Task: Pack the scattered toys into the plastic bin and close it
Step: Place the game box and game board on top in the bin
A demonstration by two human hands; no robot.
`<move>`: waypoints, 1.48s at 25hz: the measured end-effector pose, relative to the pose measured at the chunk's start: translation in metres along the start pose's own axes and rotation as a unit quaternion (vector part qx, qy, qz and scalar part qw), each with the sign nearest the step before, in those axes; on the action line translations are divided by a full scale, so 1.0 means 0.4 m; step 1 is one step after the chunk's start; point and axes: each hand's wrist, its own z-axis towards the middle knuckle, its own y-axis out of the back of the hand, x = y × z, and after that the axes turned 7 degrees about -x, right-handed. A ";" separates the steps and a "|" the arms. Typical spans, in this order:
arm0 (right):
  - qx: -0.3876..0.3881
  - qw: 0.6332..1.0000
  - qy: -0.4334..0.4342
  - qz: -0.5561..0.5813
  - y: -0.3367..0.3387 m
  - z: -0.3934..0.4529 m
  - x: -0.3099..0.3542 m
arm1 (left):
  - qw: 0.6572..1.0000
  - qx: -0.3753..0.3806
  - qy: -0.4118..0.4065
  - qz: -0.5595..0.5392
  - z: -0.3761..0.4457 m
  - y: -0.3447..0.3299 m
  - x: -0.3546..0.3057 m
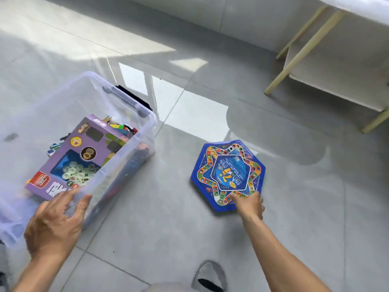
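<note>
Currently, head view only. A clear plastic bin (134,114) is seen on the grey tiled floor (168,239) at left, lid off, no lid identifiable. Its dark latch handle (124,101) is visible on the far rim. A purple boxed game (84,152) is lying tilted inside the bin, on top of smaller mixed toys (122,127); those are too jumbled to be named individually. A window in the box front shows pale round tokens.

The left hand (55,224) is placed at the bin's near rim, fingers spread and fairly straight, tips touching or just over the rim near the purple box's lower corner. Nothing is gripped by it; motion blur prevents the exact contact from being told.

A blue hexagonal board game (228,174) is lying flat on the floor to the right of the bin, well apart from it, outside it. A star-shaped track of coloured spots is printed on its top.

The right hand (250,205) is stretched out to the board's near edge, arm extended. The thumb is laid on the top face; the fingers are curled down over the edge, so the board appears to be pinched at that edge. The board is not seen lifted.

A slipper (210,275) is visible at bottom centre. White furniture with pale wooden legs (305,47) is standing at upper right, against the wall.
</note>
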 end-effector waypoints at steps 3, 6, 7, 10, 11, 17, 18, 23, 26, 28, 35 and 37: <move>-0.023 0.992 -0.113 0.048 0.007 0.093 0.013 | 0.994 0.073 -0.082 -0.004 -0.024 -0.156 0.245; -0.017 0.997 -0.073 -0.007 0.002 0.130 -0.002 | 0.995 -0.024 -0.094 -0.008 -0.078 -0.122 0.008; -0.009 0.999 -0.048 -0.015 -0.009 0.130 -0.007 | 0.987 -0.043 -0.137 -0.065 -0.124 -0.113 -0.118; 0.011 0.999 0.011 -0.042 -0.043 0.098 -0.020 | 0.971 0.077 -0.178 -0.139 -0.157 -0.121 -0.395; 0.021 0.998 0.029 -0.047 -0.054 0.083 -0.023 | 0.971 0.152 -0.131 -0.129 -0.157 -0.162 -0.424; 0.061 0.988 0.129 -0.054 -0.102 0.014 -0.027 | 0.863 0.359 0.296 -0.195 -0.148 -0.374 -0.367; 0.068 0.990 0.123 -0.030 -0.110 0.010 -0.035 | 0.846 0.336 0.345 -0.227 -0.149 -0.376 -0.359; 0.178 0.971 -0.033 0.156 -0.105 -0.005 -0.044 | 0.757 0.296 0.499 -0.300 -0.196 -0.339 -0.289; 0.319 0.903 -0.103 0.268 -0.047 -0.035 -0.034 | 0.739 0.284 0.513 -0.332 -0.237 -0.293 -0.276; 0.338 0.883 -0.095 0.312 0.002 -0.053 -0.022 | 0.736 0.289 0.484 -0.375 -0.228 -0.228 -0.284; 0.324 0.863 0.048 0.384 0.227 -0.148 0.270 | 0.915 0.143 0.126 -0.354 0.018 0.111 -0.227; 0.314 0.862 0.080 0.389 0.277 -0.189 0.344 | 0.986 0.051 0.020 -0.155 0.060 0.122 -0.152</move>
